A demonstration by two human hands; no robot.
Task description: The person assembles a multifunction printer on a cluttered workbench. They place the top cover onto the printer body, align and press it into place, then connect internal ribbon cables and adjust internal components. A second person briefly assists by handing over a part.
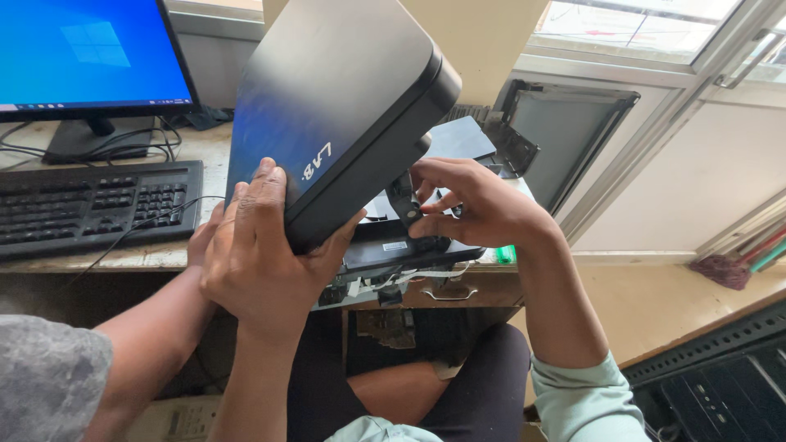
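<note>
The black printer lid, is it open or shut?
Open: the black lid is tilted up off the printer body, held by the left hand.

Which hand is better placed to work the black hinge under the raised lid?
Right: the right hand pinches the hinge, while the left hand is clamped on the corner of the lid.

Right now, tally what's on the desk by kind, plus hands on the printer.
Flat monitor with blue screen: 1
Black plastic keyboard: 1
Black plastic printer with raised lid: 1
Black flat panel leaning by the window: 1
Hands: 3 (left hand, right hand, co-worker's hand)
Total: 7
</note>
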